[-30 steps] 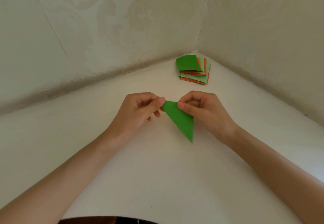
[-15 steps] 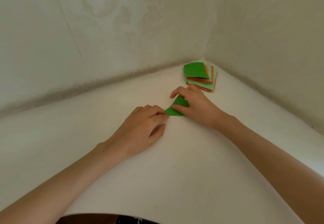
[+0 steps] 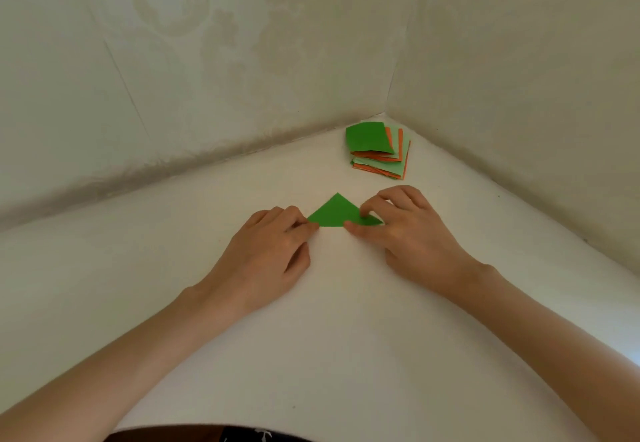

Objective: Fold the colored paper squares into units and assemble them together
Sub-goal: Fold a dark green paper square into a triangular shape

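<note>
Green paper triangle (image 3: pixel 332 212) flat on white table (image 3: pixel 346 337).
Left hand (image 3: pixel 263 254) fingers press its left corner, right hand (image 3: pixel 408 233) pinches the right; green-orange paper stack (image 3: pixel 379 150) apart, upper right.

A room in a home, most likely; a plain white surface (image 3: pixel 329 344) runs into a corner (image 3: pixel 388 113). Both walls (image 3: pixel 214 71) carry pale wallpaper embossed with a faint floral pattern.

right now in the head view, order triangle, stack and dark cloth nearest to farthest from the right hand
1. triangle, touching the right hand's fingers
2. stack, beyond it in the corner
3. dark cloth, at the bottom edge
</note>
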### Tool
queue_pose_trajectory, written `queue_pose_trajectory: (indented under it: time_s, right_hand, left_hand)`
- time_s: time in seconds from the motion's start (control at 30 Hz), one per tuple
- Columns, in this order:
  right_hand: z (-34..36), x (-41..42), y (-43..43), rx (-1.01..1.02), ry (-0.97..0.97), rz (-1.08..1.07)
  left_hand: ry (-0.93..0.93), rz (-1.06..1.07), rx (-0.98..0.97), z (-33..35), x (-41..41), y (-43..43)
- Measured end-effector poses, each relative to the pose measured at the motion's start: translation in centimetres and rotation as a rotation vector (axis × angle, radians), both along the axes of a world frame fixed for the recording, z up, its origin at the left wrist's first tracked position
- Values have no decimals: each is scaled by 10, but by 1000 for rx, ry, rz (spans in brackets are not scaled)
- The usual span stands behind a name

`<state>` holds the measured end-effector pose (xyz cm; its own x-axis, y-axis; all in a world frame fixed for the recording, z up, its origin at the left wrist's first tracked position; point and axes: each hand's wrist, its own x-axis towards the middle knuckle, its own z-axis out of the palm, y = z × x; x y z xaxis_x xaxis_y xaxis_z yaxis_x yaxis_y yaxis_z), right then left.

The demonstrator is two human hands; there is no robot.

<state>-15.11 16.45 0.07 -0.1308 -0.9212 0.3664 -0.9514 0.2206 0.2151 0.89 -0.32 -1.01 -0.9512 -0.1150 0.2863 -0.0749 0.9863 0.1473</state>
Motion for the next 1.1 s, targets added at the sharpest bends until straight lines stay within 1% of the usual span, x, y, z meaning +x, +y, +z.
queue_pose_trajectory:
  time_s: [0.17, 0.3, 0.4, 0.53, 0.63, 0.77, 0.8, 0.9, 0.97, 1.03, 1.1]
  right_hand:
    - [0, -8, 27, -45, -46, -115]
    - [8, 6, 9, -117, -77, -132]
    - [14, 15, -11, -84, -79, -140]
    - [2, 18, -25, 80, -143, -75]
    - [-4, 10, -26, 99, -203, -190]
    - [5, -5, -30, 83, -261, -330]
    - [6, -4, -29, 80, -261, -330]
    - [0, 9, -15, 112, -198, -230]
    - [-6, 14, -1, 147, -195, -248]
    - [-4, 11, 7, 53, -229, -322]
    - [3, 6, 3, -40, -343, -404]
  left_hand:
    - [-5, 4, 8, -1, 0, 0]
    - [-3, 9, -3, 0, -1, 1]
    - [2, 7, -4, 0, -1, 1]
    - [9, 9, 6, -1, 1, 1]
    - [11, 2, 20, 0, 1, 0]
    - [2, 3, 43, 1, 1, -1]
    - [5, 5, 54, 0, 2, -1]
    - [23, 9, 62, 0, 3, -1]
    - [22, 14, 58, 0, 3, 0]
    - [18, 22, 60, 0, 3, 1]
    - [13, 19, 69, 0, 3, 2]
